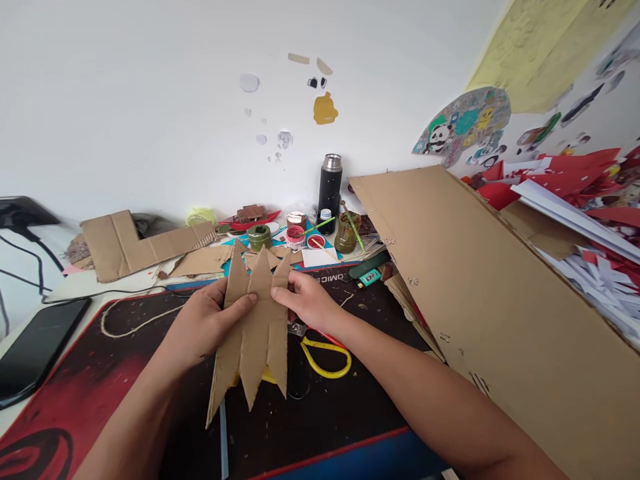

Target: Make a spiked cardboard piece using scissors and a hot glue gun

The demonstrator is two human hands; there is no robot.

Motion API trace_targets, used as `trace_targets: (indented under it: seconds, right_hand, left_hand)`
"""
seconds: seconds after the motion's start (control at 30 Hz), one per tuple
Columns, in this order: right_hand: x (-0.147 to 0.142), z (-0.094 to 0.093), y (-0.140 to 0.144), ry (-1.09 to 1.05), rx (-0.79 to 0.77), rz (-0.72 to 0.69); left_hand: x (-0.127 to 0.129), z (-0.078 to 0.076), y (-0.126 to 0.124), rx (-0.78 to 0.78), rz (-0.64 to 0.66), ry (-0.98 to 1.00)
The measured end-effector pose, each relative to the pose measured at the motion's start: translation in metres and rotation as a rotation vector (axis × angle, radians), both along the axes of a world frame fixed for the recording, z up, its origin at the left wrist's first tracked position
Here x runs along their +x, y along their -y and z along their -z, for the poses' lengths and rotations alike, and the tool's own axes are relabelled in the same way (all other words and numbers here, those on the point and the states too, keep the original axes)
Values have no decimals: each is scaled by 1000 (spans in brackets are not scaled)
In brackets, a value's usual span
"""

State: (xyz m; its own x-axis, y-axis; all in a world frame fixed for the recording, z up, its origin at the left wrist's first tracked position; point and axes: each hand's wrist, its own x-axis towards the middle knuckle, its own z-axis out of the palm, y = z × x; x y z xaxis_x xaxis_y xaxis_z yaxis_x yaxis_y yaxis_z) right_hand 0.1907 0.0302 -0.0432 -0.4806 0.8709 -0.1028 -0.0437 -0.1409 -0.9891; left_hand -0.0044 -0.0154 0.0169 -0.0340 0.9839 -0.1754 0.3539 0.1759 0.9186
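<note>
Both hands, left hand [207, 323] and right hand [305, 300], pinch the fan of three pointed brown cardboard strips [255, 333] above the red-black desk mat [90, 393], seemingly cut already, yellow-handled scissors [325, 357] lying just beneath.

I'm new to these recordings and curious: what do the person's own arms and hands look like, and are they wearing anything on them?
Both arms are bare as far as the picture shows: no sleeves, gloves, watch or bracelet. The left hand and the right hand show no rings on the fingers in view. No cables, straps or markings on either forearm.
</note>
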Motion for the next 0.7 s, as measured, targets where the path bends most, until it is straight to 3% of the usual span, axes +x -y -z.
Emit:
trace_targets:
  seconds: [0.43,0.7]
  right_hand:
    - [-1,2,0,24,0,-10]
    - [-7,6,5,-75,108,59]
  left_hand:
    - [-4,2,-1,-13,23,8]
    - [2,-1,1,-36,-12,71]
